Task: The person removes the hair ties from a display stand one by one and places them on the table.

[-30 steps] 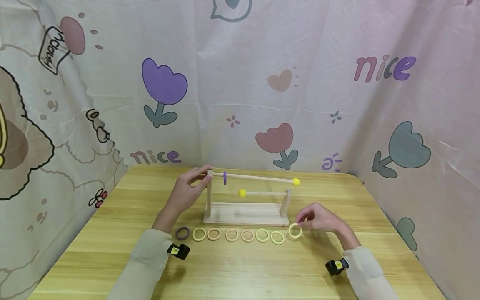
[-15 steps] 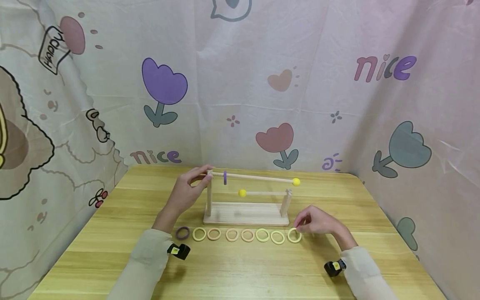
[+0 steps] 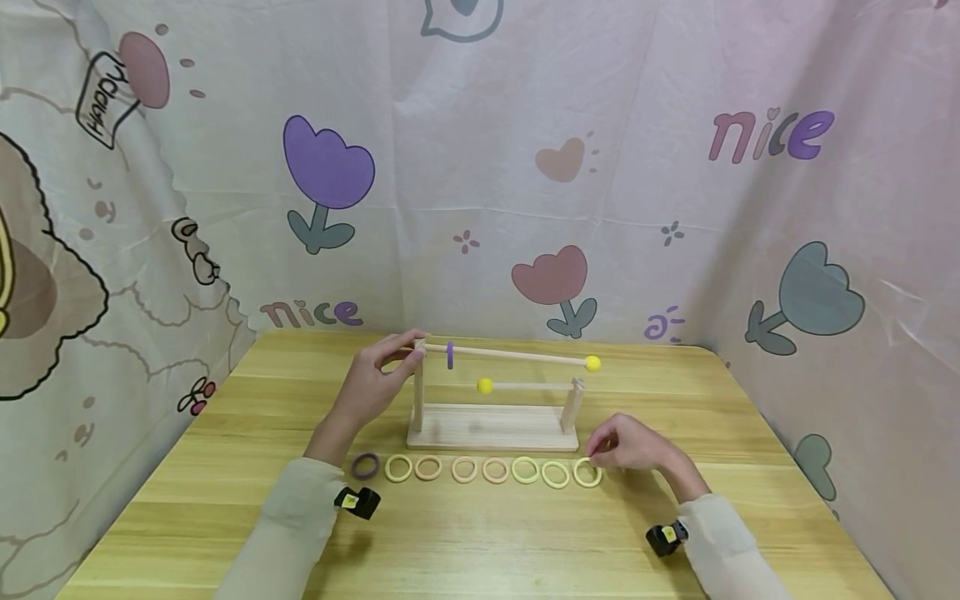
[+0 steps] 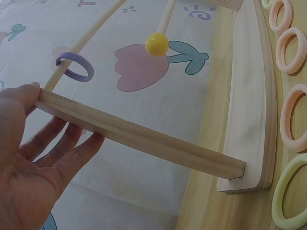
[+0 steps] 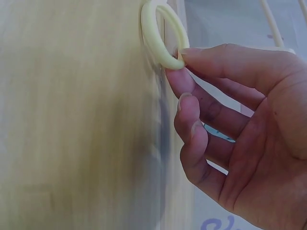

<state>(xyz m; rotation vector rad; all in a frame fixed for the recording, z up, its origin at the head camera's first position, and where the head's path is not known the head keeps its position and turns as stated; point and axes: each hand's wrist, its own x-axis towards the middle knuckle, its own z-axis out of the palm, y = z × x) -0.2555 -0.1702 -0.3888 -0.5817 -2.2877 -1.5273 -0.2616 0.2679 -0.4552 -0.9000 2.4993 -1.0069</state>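
Note:
In the head view my left hand (image 3: pixel 372 379) grips the top of the tall left post (image 3: pixel 419 392) of a wooden stand (image 3: pixel 491 427). The left wrist view shows its thumb at the post's end, fingers against the side. A purple ring (image 4: pixel 81 75) hangs on the upper rod (image 3: pixel 517 356), close to that post. My right hand (image 3: pixel 633 442) pinches a pale yellow ring (image 5: pixel 152 36) between thumb and fingertip. This ring is at the right end of a row on the table; whether it lies fully flat I cannot tell.
In front of the stand, several rings lie in a row, from a dark purple ring (image 3: pixel 354 467) at left through orange and yellow ones. Yellow balls (image 3: pixel 592 363) tip the upper and lower rods. A short post (image 3: pixel 572 407) carries the lower rod. A printed curtain (image 3: pixel 450 167) hangs behind the table.
My right hand has lowered slightly and shifted a little left with the pale yellow ring, bringing it into line with the row. The left hand and stand have stayed put.

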